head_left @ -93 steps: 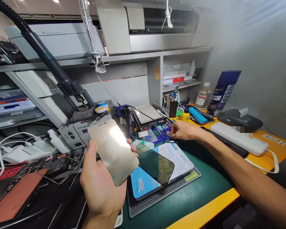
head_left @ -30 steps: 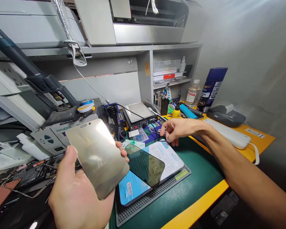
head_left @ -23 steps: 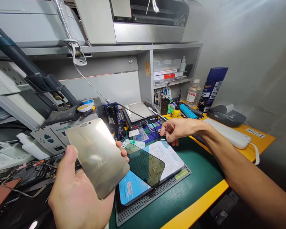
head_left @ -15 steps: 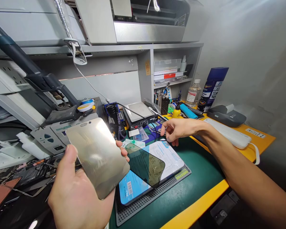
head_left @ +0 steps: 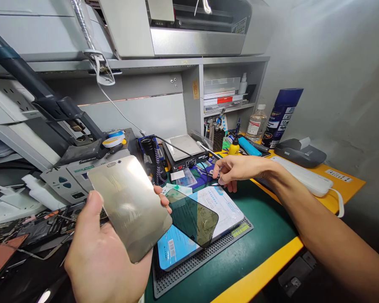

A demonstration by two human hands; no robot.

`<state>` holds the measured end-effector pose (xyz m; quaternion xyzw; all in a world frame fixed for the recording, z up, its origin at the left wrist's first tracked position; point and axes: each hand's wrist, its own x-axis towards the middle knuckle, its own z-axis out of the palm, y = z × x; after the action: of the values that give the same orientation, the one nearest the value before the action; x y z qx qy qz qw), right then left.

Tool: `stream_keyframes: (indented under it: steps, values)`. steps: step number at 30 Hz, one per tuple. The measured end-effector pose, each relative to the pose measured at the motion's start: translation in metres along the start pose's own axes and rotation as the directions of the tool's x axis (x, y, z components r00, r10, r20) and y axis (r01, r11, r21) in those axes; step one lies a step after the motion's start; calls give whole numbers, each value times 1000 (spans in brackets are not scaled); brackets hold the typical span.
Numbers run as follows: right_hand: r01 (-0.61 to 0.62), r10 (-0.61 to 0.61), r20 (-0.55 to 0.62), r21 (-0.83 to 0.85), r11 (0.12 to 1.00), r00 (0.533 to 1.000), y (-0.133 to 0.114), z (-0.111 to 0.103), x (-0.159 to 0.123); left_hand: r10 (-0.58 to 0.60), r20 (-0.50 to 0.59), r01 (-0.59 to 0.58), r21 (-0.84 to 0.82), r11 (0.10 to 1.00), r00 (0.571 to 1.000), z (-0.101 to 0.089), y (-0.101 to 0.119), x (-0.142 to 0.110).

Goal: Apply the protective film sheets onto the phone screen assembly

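Standing behind right hand (head_left: 235, 171): yellow bottle (head_left: 234, 149)

One camera is sitting on the person's head — it is looking forward and down across the desk (head_left: 262, 277). The left hand (head_left: 110, 265) is showing up big and near, at the lower left. The right hand (head_left: 236, 170) is showing farther off, with its arm (head_left: 316, 219) coming from the lower right edge. The gray shelf (head_left: 189, 63) is standing farther back — a wall (head_left: 344, 75) is filling the upper right.
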<state>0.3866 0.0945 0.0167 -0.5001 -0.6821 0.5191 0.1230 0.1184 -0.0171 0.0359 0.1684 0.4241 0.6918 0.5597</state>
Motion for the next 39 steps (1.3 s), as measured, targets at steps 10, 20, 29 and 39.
stream_keyframes:
  steps: [10, 20, 29, 39]
  values:
    - [-27, 27, -2, 17, 999, 1000, -4, 1, 0, 11, 9, -11, 16, 1000, 1000, -2, -1, 2]
    - [-65, 65, -10, 15, 998, 998, -3, 3, -1, 11, 21, -11, 14, 1000, 1000, -1, -1, 2]
    - [-118, 116, -62, -18, 993, 991, -8, 5, -1, -12, 6, 12, -13, 1000, 1000, 0, -1, 3]
    - [-157, 144, -105, -135, 978, 984, -8, 7, 0, 5, 47, -4, -19, 1000, 999, -1, -3, 3]
